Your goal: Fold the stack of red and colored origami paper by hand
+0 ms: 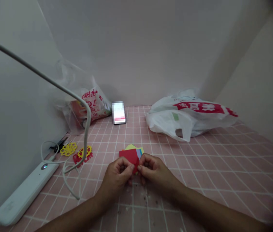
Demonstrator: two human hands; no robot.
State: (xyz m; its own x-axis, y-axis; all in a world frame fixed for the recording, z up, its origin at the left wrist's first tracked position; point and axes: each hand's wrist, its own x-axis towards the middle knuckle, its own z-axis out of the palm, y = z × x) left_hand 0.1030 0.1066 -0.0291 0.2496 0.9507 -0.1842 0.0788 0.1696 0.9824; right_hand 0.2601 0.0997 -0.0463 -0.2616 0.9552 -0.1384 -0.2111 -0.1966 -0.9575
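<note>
My left hand (pixel 120 172) and my right hand (pixel 152 167) meet near the middle of the pink tiled surface (pixel 155 206). Between their pinched fingertips is a small red piece (pixel 136 163), partly covered by the fingers. Just behind it lies a stack of coloured sheets, with a red sheet (pixel 128 155) on top and yellow, purple and blue edges showing. The fingers hide the near side of the stack.
A white power strip (pixel 26 193) and looping cable (pixel 87 129) are at left, beside yellow (pixel 68 149) and red (pixel 78 159) cutouts. Behind stand a filled plastic bag (pixel 95 103), a lit phone (pixel 119 112) and a white bag (pixel 170 120).
</note>
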